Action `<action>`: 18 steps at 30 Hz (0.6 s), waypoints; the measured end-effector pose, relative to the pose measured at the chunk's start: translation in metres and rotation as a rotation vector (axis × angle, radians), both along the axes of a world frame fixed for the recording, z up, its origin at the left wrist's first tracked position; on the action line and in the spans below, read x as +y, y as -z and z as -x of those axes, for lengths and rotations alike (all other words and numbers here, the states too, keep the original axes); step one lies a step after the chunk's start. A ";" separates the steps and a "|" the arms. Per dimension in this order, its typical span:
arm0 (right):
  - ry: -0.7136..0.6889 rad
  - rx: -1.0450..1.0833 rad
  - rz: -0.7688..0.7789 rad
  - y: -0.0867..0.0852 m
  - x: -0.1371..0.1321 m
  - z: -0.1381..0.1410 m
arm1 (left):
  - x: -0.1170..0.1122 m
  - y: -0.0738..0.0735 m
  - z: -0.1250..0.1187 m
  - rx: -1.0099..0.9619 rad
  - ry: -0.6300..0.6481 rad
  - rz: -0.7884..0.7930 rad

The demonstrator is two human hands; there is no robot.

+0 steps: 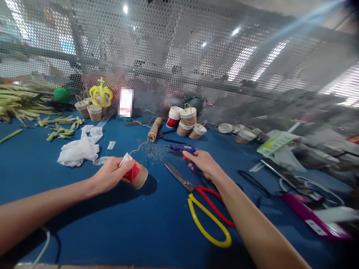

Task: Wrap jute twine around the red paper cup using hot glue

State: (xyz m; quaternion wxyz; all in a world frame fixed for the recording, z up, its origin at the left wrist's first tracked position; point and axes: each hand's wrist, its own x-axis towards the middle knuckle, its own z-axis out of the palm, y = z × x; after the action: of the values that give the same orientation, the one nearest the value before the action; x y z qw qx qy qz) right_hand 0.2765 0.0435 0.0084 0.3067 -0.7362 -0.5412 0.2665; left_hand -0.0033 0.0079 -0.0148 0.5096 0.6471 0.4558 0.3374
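Note:
My left hand (110, 173) is wrapped round a small red paper cup (134, 172), tilted above the blue table. Brown twine winds round the cup's lower part, and a strand runs from it to a twine roll (155, 129). My right hand (202, 161) grips a blue glue gun (182, 148) by its handle, with the nozzle pointing left. Just below lie large scissors (193, 188) with one red and one yellow handle loop, blades partly open. Clear scraps are scattered near the nozzle.
Twine-wrapped cups (188, 116) stand at the back; others (94, 112) sit at the left below a yellow crown shape (101, 95). White lace (80, 149) lies at left. A purple power strip (314, 216) with cables is at right. Perforated metal (157, 56) walls the back.

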 end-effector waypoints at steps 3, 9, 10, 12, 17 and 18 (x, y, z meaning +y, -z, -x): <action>-0.007 -0.092 0.017 0.004 0.007 -0.003 | -0.001 -0.001 0.000 -0.012 0.021 0.007; -0.147 -0.225 -0.127 -0.017 -0.006 0.027 | -0.005 -0.005 -0.001 -0.022 0.091 0.025; -0.211 -0.215 -0.131 -0.020 -0.012 0.038 | -0.007 -0.006 -0.002 -0.010 0.101 0.015; -0.380 -0.151 -0.086 -0.023 -0.024 0.065 | -0.010 -0.007 -0.002 0.036 0.110 -0.031; -0.669 0.445 0.020 -0.016 -0.043 0.118 | -0.016 -0.008 -0.003 0.184 0.169 -0.240; -0.616 0.511 -0.012 -0.015 -0.044 0.123 | -0.017 -0.009 -0.003 0.199 0.184 -0.262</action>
State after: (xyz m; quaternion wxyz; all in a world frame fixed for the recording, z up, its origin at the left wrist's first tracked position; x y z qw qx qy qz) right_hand 0.1536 -0.0004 0.0233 0.3416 -0.4477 -0.6444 0.5173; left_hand -0.0004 -0.0091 -0.0061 0.4019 0.7772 0.3950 0.2800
